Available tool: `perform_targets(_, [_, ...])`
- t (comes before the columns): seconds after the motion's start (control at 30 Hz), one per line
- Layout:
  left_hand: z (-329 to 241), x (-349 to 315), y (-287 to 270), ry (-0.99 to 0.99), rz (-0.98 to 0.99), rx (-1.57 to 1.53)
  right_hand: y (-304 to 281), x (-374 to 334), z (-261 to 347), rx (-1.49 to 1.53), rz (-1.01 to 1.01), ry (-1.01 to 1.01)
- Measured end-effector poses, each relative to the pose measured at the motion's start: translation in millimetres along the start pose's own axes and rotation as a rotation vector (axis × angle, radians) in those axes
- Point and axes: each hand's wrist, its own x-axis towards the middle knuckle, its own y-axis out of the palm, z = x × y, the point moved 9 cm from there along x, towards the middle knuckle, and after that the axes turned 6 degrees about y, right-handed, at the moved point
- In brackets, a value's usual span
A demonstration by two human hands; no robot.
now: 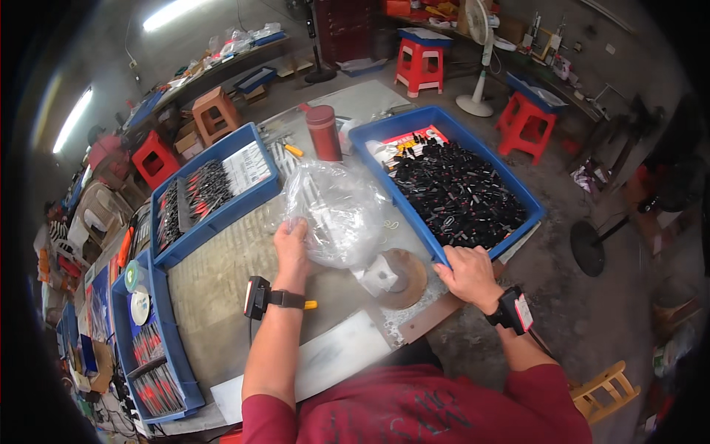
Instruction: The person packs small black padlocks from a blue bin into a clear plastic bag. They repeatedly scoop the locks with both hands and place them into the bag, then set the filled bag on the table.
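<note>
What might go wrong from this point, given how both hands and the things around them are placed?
The right hand grips the rim of the blue bin near the table's edge; a hard pull might tip it and spill the heaped black parts.

The clear plastic bag in the left hand could knock the red cup close behind it.

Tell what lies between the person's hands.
The head view shows, left to right: a clear plastic bag, a round brown object with white material on it, then the right blue tray's rim.
</note>
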Motion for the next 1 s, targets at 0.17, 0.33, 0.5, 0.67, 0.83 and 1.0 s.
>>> perform_targets(0.17, [17.8, 10.8, 14.0, -0.059, 0.032, -0.016, -0.4, 0.6, -1.7, 0.043, 0.038, 0.018])
perform_targets(0.33, [26.7, 10.9, 21.4, -0.105, 0.084, 0.073, -26.4, 25.2, -32.8, 0.312, -0.017, 0.055])
perform_targets(0.5, [30.7, 9.9, 24.9, -0.158, 0.138, 0.087, -30.3, 91.5, -108.2, -0.103, -0.033, 0.351])
perform_targets(0.67, [31.2, 12.2, 24.8, -0.164, 0.169, 0.403, 29.8, 125.8, -128.6, -0.208, 0.373, 0.466])
perform_targets(0.83, [-32.4, 0.0, 49.9, 0.544, 0.069, 0.955, 49.6, 137.9, -113.8, -0.185, 0.415, 0.407])
perform_targets(1.0, [-45.1, -8.0, 72.1, 0.514, 0.159, 1.338, 56.1, 145.4, -107.6, -0.094, 0.352, 0.348])
